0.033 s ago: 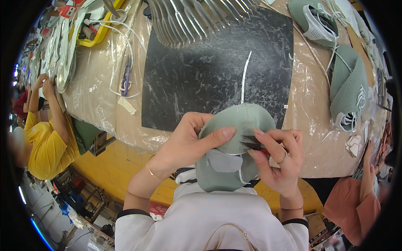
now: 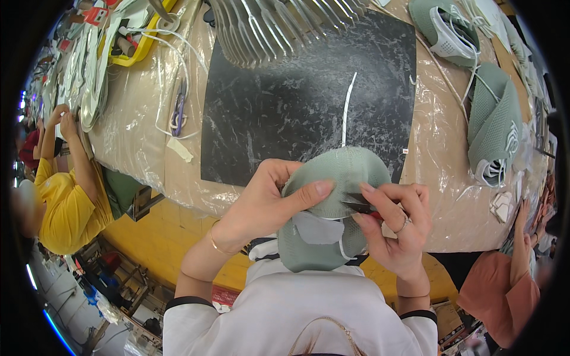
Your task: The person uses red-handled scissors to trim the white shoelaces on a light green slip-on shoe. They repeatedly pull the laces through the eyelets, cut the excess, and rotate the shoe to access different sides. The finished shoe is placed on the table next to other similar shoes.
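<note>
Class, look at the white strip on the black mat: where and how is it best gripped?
Probably pinch the white strip at its far end, coming from above: it is thin and narrow, and that end lies free on the black mat, while its near end disappears at the green shoe piece.

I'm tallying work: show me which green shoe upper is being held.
The central upper, gripped by the left hand; the others lie untouched at right on the table.

Left hand (image 2: 267,199) is gripping a green shoe upper (image 2: 332,169); right hand (image 2: 396,222) is holding a dark-bladed tool (image 2: 357,205) against it. White strip (image 2: 347,110) is extending over the black mat (image 2: 279,118).
</note>
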### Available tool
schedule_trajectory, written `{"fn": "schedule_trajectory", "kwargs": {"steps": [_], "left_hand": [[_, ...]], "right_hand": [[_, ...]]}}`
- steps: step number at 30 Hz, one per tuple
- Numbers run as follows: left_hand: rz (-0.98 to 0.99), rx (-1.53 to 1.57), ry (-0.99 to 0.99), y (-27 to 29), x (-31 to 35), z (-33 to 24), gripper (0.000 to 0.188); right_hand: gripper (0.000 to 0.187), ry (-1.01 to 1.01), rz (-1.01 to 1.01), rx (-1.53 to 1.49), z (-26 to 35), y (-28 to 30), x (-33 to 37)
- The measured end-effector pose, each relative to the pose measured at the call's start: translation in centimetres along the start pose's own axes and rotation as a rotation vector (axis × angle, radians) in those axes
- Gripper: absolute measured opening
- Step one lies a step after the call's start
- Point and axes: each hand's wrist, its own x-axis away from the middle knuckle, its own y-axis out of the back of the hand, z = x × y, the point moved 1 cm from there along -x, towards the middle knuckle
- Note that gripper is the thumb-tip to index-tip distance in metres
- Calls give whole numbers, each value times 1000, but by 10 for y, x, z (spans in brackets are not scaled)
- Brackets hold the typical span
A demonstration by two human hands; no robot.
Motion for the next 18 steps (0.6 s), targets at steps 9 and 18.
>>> {"fn": "schedule_trajectory", "kwargs": {"steps": [9,18], "left_hand": [[-3,-54,-26,-6,2,-7,28],[-13,-60,-12,-8,2,-8,27]], "right_hand": [[42,16,-13,147,7,0,2],[37,-1,17,243,16,5,4]]}}
